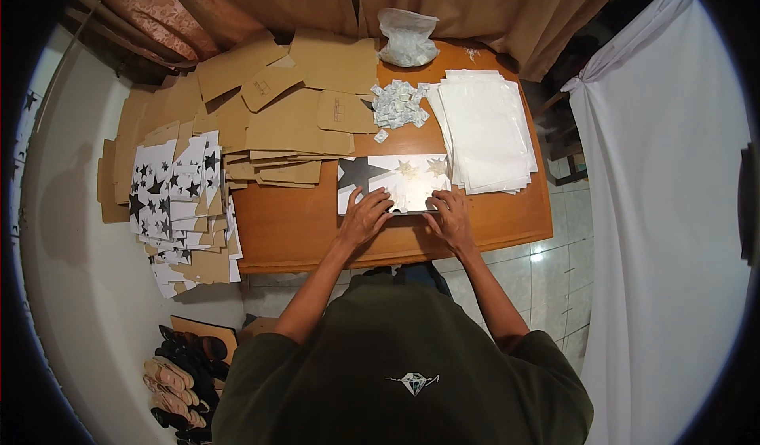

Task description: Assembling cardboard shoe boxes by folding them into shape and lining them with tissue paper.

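Observation:
A flat white box [408, 177] printed with black and pale gold stars lies close to the table's near edge. My left hand [366, 218] is at its near left side, fingers bent over the top and thumb toward the near edge. Around the near right corner curls my right hand [451, 217], its thumb in front and its fingers on the box. A dark line runs along the box's near edge between both hands. The undersides of my fingers are hidden.
Brown cardboard pieces [297, 128] cover the table's left and back. Star-printed sheets [168, 188] overhang the left edge. Small white packets [398, 103] lie behind the box, near a plastic bag [408, 39]. White sheets [483, 132] are stacked at right. Shoes [178, 382] stand lower left.

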Available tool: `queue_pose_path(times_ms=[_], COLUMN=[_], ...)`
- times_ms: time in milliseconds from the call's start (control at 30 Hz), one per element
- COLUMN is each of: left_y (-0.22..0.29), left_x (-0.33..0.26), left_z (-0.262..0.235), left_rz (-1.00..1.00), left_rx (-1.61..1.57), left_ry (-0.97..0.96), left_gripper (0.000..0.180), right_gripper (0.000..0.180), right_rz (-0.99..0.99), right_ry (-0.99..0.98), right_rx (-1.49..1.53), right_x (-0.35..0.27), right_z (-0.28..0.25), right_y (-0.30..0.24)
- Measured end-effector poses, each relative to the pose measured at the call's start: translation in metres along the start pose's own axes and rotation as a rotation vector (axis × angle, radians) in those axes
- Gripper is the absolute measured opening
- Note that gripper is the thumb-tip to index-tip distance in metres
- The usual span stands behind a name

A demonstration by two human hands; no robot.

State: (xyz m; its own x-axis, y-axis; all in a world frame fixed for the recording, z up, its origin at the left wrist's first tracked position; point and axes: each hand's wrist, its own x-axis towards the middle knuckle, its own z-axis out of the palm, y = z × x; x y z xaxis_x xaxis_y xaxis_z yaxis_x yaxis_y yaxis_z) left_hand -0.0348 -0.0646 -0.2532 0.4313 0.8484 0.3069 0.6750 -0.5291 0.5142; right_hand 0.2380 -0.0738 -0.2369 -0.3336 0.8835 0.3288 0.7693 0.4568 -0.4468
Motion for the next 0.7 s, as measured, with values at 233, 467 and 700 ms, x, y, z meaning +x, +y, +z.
queue_pose_path(times_ms=[233, 467, 700], left_y=[0.006, 0.018, 0.02], left_x=[0.016, 0.039, 0.058], left_z=[-0.008, -0.033, -0.05], left_rz=[0.042, 0.079, 0.066], left_rx=[0.002, 0.071, 0.038], left_ry=[0.073, 0.194, 0.199], left_gripper=[0.016, 0.012, 0.011], right_gripper=[0.048, 0.044, 0.028], right_rz=[-0.052, 0.017, -0.102], right_ry=[0.076, 0.333, 0.159], right_rx=[-0.183, -0.092, -0.143], right_x=[0.013, 0.02, -0.008], right_z=[-0.007, -0.017, -0.001], right_y=[-0.015, -0.033, -0.008])
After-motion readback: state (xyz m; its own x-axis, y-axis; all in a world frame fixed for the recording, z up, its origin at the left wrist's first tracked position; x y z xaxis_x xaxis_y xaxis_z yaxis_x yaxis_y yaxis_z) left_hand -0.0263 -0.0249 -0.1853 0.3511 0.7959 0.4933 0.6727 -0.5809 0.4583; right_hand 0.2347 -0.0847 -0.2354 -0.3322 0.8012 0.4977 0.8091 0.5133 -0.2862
